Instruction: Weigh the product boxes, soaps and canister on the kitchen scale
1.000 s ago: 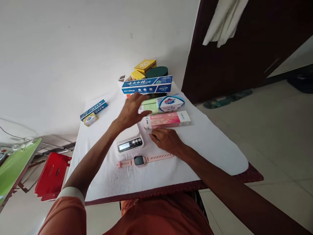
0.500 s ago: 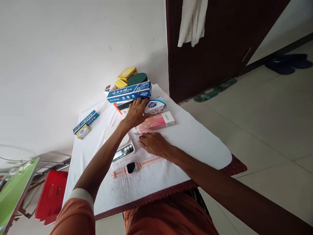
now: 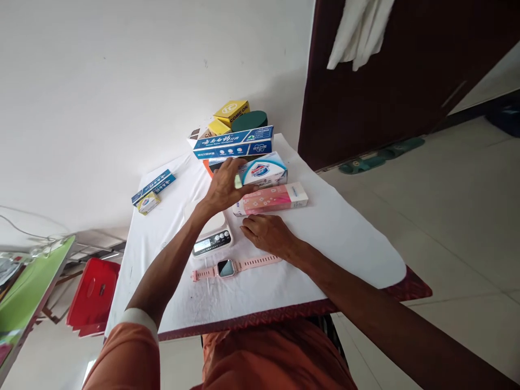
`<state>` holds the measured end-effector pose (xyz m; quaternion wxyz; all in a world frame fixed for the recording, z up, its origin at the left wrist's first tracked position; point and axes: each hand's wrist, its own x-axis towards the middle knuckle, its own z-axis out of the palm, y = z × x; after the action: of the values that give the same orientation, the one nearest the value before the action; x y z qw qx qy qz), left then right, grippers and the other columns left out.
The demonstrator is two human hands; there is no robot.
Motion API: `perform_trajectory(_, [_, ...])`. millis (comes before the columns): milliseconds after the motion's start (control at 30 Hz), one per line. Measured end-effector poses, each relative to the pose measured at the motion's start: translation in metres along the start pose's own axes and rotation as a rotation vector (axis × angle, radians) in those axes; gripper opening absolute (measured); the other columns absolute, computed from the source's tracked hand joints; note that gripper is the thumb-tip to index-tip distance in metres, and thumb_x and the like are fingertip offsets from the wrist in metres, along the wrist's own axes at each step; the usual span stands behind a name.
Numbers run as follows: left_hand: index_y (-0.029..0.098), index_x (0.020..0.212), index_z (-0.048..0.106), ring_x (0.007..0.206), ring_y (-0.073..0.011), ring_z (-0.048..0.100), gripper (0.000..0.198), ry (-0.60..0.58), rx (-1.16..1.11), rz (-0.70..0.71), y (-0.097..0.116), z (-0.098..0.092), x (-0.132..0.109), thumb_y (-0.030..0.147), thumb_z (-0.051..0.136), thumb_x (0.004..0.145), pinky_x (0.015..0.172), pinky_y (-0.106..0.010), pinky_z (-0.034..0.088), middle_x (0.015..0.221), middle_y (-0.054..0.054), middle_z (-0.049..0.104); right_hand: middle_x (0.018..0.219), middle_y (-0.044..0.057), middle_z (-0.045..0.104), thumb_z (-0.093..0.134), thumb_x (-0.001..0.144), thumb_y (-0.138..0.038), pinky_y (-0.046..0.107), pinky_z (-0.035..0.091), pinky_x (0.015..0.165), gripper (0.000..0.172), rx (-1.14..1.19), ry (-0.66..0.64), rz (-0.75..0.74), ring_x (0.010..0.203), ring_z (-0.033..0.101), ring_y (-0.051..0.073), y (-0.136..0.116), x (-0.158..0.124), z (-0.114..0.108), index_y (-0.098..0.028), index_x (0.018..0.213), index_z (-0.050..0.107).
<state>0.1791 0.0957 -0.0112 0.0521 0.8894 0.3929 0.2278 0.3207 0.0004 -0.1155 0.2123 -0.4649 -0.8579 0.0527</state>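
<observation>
My left hand [image 3: 224, 187] grips the left end of a white and blue soap box [image 3: 264, 170], with the fingers behind it and the thumb in front. My right hand [image 3: 268, 236] rests on the white cloth with its fingers curled in, and nothing shows in it. Just beyond it lies a long pink and white box [image 3: 272, 198]. A white kitchen scale [image 3: 212, 241] with a lit display is partly under my left forearm. In front of the scale lies a pink smartwatch [image 3: 226, 267].
Behind the soap box is a long blue toothpaste box [image 3: 233, 143], with yellow boxes [image 3: 232, 111] and a dark green round lid [image 3: 249, 120]. At left sit a smaller blue box [image 3: 164, 179] and a small yellow soap box [image 3: 148, 202]. A red stool [image 3: 94, 295] stands beside the table.
The soap box has shifted and tilted, showing more of its printed face, with my left hand now around its left end. The view has swung left. My right hand stays near the pink box.
</observation>
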Motion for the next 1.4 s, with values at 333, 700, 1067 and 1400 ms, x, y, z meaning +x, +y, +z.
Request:
perform_trajectory(333, [0.024,0.125,0.061,0.109,-0.0257,0.065,0.051,0.061,-0.004,-0.307,-0.044,-0.067,-0.14,0.045,0.081,0.083,0.094,-0.043,0.055,0.119,-0.006,0.067,0.068,0.004,0.065,0.046,0.103,-0.023,0.03,0.022,0.059,0.035,0.04,0.176,-0.054,0.062,0.052,0.014,0.006,-0.004,0.01,-0.017,0.073,0.064])
perform_trajectory(700, [0.026,0.134,0.058,0.124,-0.0306,0.061,0.054,-0.13,0.041,-0.437,-0.041,-0.055,-0.156,0.044,0.078,0.087,0.107,-0.051,0.048,0.128,-0.009,0.065,0.061,0.001,0.059,0.048,0.099,-0.022,0.028,0.022,0.056,0.035,0.049,0.215,-0.021,0.057,0.046,0.012,0.007,-0.005,0.014,-0.018,0.066,0.059])
perform_trajectory(1067, [0.029,0.145,0.053,0.133,-0.0303,0.058,0.071,0.095,0.024,-0.417,-0.037,-0.094,-0.143,0.062,0.076,0.086,0.112,-0.048,0.048,0.144,-0.011,0.06,0.066,0.004,0.063,0.044,0.102,-0.024,0.029,0.022,0.058,0.038,0.044,0.182,-0.028,0.06,0.049,0.013,0.007,-0.006,0.013,-0.017,0.069,0.062])
perform_trajectory(1400, [0.026,0.141,0.055,0.124,-0.0309,0.058,0.063,-0.206,0.109,-0.392,-0.03,-0.052,-0.145,0.047,0.079,0.087,0.107,-0.05,0.045,0.128,-0.01,0.066,0.062,0.002,0.06,0.045,0.102,-0.025,0.029,0.026,0.058,0.038,0.055,0.236,-0.058,0.058,0.048,0.013,0.009,-0.007,0.016,-0.019,0.067,0.059])
